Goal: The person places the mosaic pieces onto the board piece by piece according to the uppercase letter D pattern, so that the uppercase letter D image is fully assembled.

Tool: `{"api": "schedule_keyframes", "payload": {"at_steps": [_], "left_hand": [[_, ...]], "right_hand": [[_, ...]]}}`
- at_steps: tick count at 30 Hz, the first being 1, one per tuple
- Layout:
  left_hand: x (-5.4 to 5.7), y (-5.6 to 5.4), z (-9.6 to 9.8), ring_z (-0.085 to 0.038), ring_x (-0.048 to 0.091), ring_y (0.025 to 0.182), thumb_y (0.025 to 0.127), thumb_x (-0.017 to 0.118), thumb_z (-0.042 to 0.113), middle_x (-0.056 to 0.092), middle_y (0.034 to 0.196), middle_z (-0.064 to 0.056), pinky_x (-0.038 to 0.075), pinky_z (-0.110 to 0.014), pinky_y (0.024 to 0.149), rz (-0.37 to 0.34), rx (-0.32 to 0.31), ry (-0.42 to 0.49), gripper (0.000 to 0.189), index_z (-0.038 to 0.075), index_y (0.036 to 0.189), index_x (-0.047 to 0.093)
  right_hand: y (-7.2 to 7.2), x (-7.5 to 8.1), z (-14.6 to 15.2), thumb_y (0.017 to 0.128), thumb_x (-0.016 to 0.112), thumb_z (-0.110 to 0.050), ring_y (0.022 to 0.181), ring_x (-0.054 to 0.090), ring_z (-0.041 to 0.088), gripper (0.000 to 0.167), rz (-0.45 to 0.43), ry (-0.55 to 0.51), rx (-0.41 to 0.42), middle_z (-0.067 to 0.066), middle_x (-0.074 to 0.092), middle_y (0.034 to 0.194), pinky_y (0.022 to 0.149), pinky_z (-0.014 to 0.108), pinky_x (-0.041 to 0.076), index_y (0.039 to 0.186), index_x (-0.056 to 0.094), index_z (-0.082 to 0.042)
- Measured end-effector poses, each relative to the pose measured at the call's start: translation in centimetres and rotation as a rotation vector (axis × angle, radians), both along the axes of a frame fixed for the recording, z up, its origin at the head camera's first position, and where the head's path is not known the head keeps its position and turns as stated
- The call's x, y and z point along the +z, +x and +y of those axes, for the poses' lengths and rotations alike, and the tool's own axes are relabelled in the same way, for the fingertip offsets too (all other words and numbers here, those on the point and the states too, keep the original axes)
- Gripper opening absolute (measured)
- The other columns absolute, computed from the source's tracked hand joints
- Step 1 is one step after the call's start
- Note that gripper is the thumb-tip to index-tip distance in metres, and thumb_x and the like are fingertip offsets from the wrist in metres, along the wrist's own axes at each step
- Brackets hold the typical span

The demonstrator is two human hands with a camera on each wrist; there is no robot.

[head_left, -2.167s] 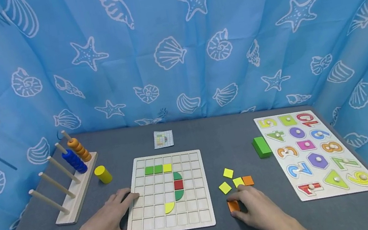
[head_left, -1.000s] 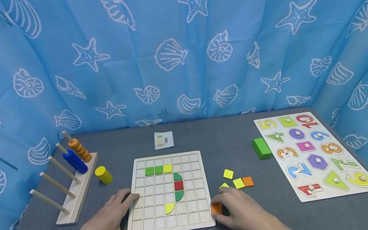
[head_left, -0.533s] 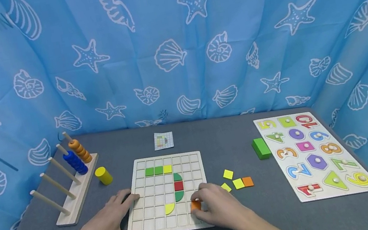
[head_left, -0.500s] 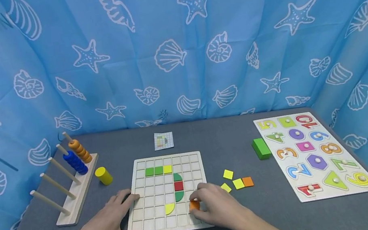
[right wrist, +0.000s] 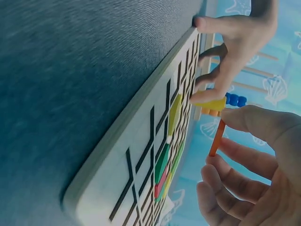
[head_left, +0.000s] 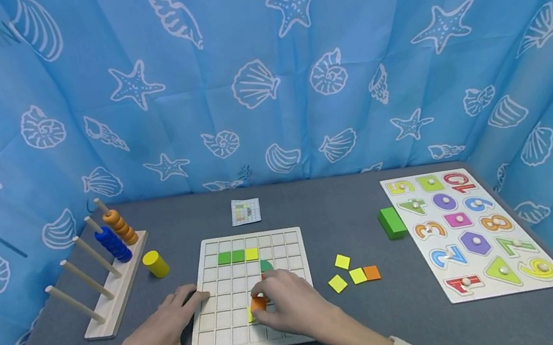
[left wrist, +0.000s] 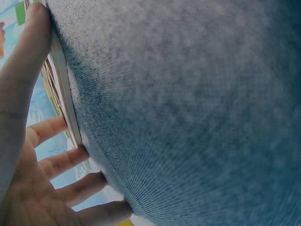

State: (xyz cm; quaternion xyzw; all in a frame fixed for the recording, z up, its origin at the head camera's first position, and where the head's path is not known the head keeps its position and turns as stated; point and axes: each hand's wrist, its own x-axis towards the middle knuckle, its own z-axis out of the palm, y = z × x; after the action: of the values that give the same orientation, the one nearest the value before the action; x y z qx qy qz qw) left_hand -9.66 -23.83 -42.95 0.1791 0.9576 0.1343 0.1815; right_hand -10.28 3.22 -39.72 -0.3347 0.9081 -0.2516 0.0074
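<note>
My right hand (head_left: 294, 305) pinches an orange square tile (head_left: 258, 303) between thumb and fingertips. In the right wrist view the tile (right wrist: 217, 139) is edge-on, raised above the wooden grid board (head_left: 292, 250). Spread along that board's left side and near corner, my left hand (head_left: 168, 330) touches its edge with thumb and fingertips. Two green squares (head_left: 231, 257) and a yellow square (head_left: 251, 254) sit in a row on the board. A dark green quarter-circle (head_left: 266, 265) lies below them. The right hand partly covers a red tile (right wrist: 160, 187) and a yellow quarter-circle (head_left: 250, 316).
Right of the board lie several yellow tiles (head_left: 337, 284) and another orange tile (head_left: 372, 273). Behind it is a small pattern card (head_left: 246, 211). A peg abacus (head_left: 118, 280) and yellow cylinder (head_left: 156, 264) stand left; a green block (head_left: 392, 223) and number puzzle (head_left: 478, 229) are right.
My right hand has carried the orange tile leftward from the table beside the loose tiles to over the board's middle, near the yellow quarter-circle. The left hand has stayed at the board's edge.
</note>
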Motion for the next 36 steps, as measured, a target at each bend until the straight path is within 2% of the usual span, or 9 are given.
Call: {"api": "schedule_keyframes", "payload": {"at_steps": [7,15,25,36], "left_hand": [[0.1,0.0,-0.1,-0.047,0.048,0.134,0.063,0.084,0.073,0.043,0.152,-0.02,0.046,-0.071,0.102,0.007,-0.018,0.015,0.108,0.017,0.147,0.047],[0.0,0.1,-0.3,-0.046,0.048,0.134,0.062,0.082,0.075,0.044,0.151,-0.019,0.046,-0.07,0.102,0.003,-0.011,0.025,0.108,0.018,0.147,0.047],[0.0,0.0,-0.2,-0.048,0.048,0.134,0.063,0.082,0.075,0.044,0.151,-0.019,0.046,-0.072,0.1,0.017,-0.033,0.023,0.109,0.017,0.148,0.046],[0.1,0.0,-0.2,-0.049,0.048,0.134,0.063,0.083,0.074,0.044,0.151,-0.02,0.045,-0.072,0.101,0.013,-0.031,0.026,0.108,0.016,0.147,0.047]], "right_hand": [[-0.2,-0.4,-1.8,0.084,0.08,-0.016,0.073,0.055,0.002,0.016,-0.012,0.031,-0.001,-0.001,0.07,0.084,0.059,0.01,0.043,0.098,0.08,-0.008],[-0.4,-1.1,-3.2,0.083,0.08,-0.018,0.068,0.046,0.001,0.017,-0.005,0.076,0.001,-0.001,0.069,0.082,0.051,0.01,0.035,0.099,0.08,-0.009],[-0.7,-2.3,-4.0,0.083,0.085,-0.023,0.074,0.051,0.005,0.018,0.051,0.141,0.041,-0.003,0.071,0.083,0.061,0.013,0.036,0.098,0.081,-0.012],[-0.6,-2.4,-4.4,0.081,0.086,-0.026,0.07,0.05,0.005,0.017,0.094,0.179,0.038,-0.006,0.065,0.075,0.059,0.014,0.033,0.093,0.082,-0.015]]}}
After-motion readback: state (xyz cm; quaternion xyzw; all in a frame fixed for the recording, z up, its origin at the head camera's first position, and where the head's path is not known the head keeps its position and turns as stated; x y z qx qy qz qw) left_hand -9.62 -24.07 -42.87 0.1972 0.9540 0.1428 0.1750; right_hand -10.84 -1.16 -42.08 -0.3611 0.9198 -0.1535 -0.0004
